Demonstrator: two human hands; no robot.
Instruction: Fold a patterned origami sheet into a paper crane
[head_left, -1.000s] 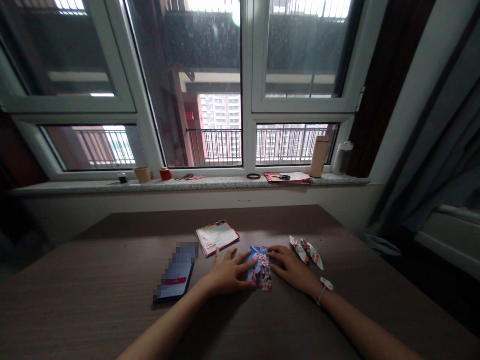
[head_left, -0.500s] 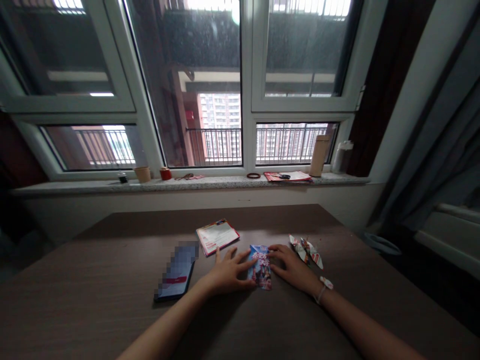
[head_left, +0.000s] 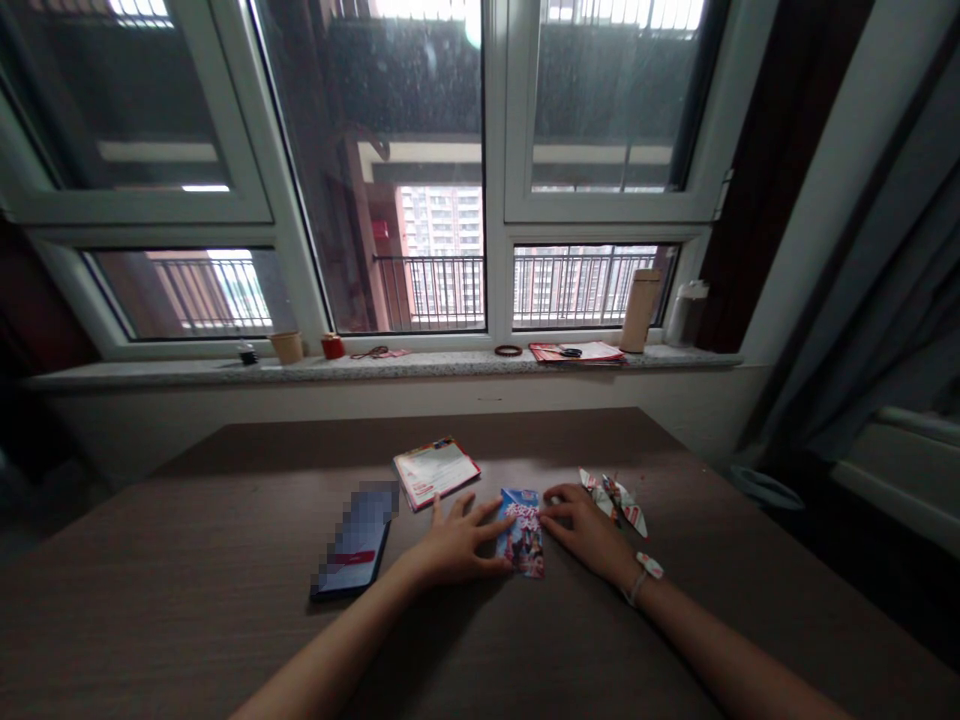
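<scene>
A small folded sheet of colourful printed paper (head_left: pixel 523 533) lies flat on the brown table (head_left: pixel 187 600). My left hand (head_left: pixel 454 545) rests flat with spread fingers on the paper's left edge. My right hand (head_left: pixel 583 528) presses its fingertips on the paper's right edge; a band is on that wrist. Just right of my right hand lie folded paper cranes (head_left: pixel 616 502). A red-and-white leaflet (head_left: pixel 435 471) lies beyond my left hand, and a dark phone (head_left: pixel 358 542) lies to its left.
A stone window sill (head_left: pixel 375 368) runs behind the table with small cups (head_left: pixel 286 347), a tall tan bottle (head_left: pixel 639 309), a white bottle (head_left: pixel 682 312) and flat papers (head_left: pixel 576 352). Grey curtains (head_left: pixel 877 300) hang at the right.
My right hand has shifted slightly up and to the right along the paper's edge. My left hand and the paper have stayed in place.
</scene>
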